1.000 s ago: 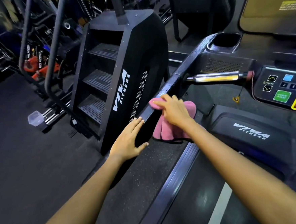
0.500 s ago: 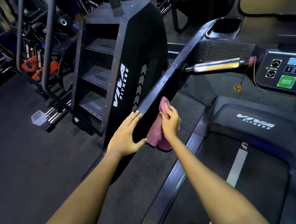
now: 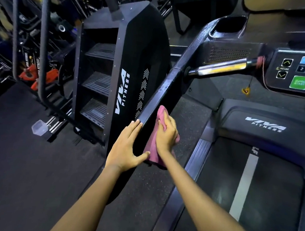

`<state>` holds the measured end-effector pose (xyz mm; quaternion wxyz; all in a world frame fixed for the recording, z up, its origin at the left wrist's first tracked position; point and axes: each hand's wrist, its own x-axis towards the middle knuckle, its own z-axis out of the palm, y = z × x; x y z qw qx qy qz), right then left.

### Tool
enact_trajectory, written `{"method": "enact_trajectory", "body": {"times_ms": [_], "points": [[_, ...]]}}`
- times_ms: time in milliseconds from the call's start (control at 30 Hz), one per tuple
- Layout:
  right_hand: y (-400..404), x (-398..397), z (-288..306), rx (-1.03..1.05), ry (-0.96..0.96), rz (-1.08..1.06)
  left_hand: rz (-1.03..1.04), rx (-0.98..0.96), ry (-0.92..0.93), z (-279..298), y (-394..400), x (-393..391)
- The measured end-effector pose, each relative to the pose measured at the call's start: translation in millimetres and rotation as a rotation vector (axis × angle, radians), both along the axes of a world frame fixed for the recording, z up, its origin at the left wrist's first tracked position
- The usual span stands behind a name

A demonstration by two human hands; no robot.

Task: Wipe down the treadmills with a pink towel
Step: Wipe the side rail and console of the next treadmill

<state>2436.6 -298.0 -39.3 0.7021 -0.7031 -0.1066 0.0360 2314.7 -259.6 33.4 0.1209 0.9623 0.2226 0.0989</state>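
A black treadmill fills the right half of the head view, with its sloping left side rail (image 3: 170, 80) running down toward me. My right hand (image 3: 166, 134) presses a bunched pink towel (image 3: 152, 151) against the inner face of that rail, fingers curled into the cloth. On the outer side of the same rail lies my left hand (image 3: 127, 148), fingers straight along its edge and thumb reaching under toward the towel. Most of the towel hangs below my right hand.
The treadmill console (image 3: 299, 75) with a green button and a chrome handle bar (image 3: 221, 68) is upper right, the belt (image 3: 247, 190) lower right. A black stair-climber machine (image 3: 122, 73) stands close on the left, with racks of gear behind it.
My right hand and the towel have slid down the rail from its top edge to the inner face, ending next to my left hand. The left hand has stayed on the rail.
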Motion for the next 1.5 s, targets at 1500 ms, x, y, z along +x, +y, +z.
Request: {"method": "enact_trajectory", "body": {"times_ms": [1500], "points": [[14.6, 37.6, -17.7, -0.057, -0.307, -0.016, -0.015, 0.311, 0.327, -4.1, -2.6, 5.2]]}}
